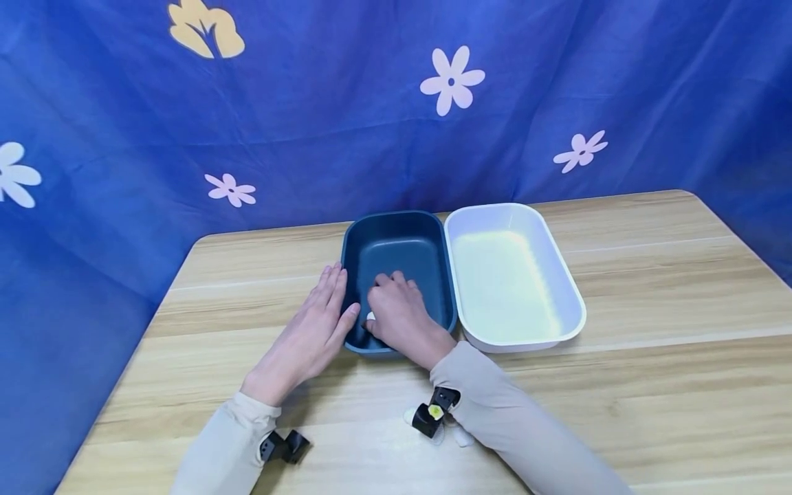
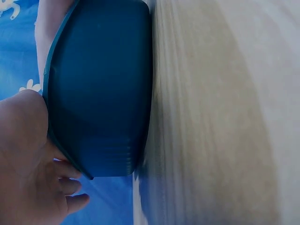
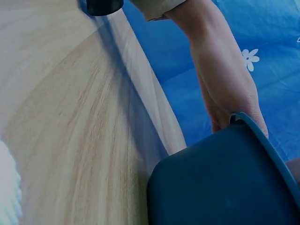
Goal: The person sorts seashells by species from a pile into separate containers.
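Observation:
My left hand (image 1: 315,323) lies along the left rim of a dark blue bin (image 1: 396,227), its fingers straight and the thumb over the edge. The left wrist view shows that hand (image 2: 28,159) against the bin's rim. Inside the bin, near its front left part, my right hand (image 1: 402,309) has curled fingers. A small white thing (image 1: 370,316) peeks out by its thumb and is pinched there; most of it is hidden, so its kind is unclear. Under the right wrist, several white things (image 1: 461,435) lie on the table, partly covered by the wrist camera and sleeve.
A white bin (image 1: 516,275) stands against the dark blue bin's right side. Both rest on a wooden table (image 1: 668,295), near its far edge. A blue curtain (image 1: 346,89) with flower shapes hangs behind. A fuzzy white edge (image 3: 7,187) shows at the left of the right wrist view.

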`<state>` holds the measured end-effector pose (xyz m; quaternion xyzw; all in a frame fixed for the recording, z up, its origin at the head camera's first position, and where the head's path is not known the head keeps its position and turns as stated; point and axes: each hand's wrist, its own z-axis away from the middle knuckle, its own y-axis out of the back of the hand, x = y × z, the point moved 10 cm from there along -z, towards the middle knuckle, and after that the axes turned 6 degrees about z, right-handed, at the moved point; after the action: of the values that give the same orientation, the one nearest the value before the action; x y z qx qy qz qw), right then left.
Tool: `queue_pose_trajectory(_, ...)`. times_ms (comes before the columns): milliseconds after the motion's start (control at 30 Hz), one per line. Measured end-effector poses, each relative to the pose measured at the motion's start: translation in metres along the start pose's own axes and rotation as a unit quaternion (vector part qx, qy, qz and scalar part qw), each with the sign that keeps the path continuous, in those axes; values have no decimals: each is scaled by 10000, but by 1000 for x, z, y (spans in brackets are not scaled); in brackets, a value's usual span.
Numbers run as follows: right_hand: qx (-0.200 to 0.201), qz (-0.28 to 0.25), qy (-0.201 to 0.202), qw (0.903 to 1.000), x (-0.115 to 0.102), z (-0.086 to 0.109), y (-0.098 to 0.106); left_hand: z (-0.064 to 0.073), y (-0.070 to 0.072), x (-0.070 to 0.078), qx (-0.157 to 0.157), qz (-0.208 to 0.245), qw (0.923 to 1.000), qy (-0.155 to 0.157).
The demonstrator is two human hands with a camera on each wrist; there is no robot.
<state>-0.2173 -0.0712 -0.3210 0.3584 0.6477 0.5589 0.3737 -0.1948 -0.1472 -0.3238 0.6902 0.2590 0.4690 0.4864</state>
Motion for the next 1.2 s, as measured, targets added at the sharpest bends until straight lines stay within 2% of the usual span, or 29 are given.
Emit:
queue_pose_trajectory(133,-181,-19,-42,9998,2,2,-7,0,-4,0,7,53,10000,-13)
queue_pose_trajectory(233,-192,-237,-70,9995,6,4,-8,-1,-7,0,-14,114,9999,-11)
queue_pose_trajectory(300,-61,-388,-108,9992,9,7,-4,-2,-10,0,-45,146,9999,1)
queue_pose_trajectory(400,390,-744,-197,9963,18,15,12,-3,-11,-1,-67,123,9999,10)
queue_pose_trajectory(467,774,-1083,-219,9909,25,24,25,-3,-10,-1,-65,108,9999,12)
queue_pose_trajectory(567,1250,-1674,-157,9778,33,40,42,-2,-6,-3,-44,74,9999,63)
queue_pose_trajectory(667,1563,-2108,72,9649,35,55,53,-1,-3,-5,5,86,9999,70)
queue_pose_trajectory(767,1719,-2335,422,9561,34,70,61,-1,0,-5,79,73,9999,16)
queue_pose_trajectory(933,1705,-2446,894,9503,37,96,64,-3,0,-4,96,43,9999,-29)
queue_pose_trajectory(1200,1193,-2716,888,9509,55,132,46,-7,-3,-1,-11,94,10000,-2)
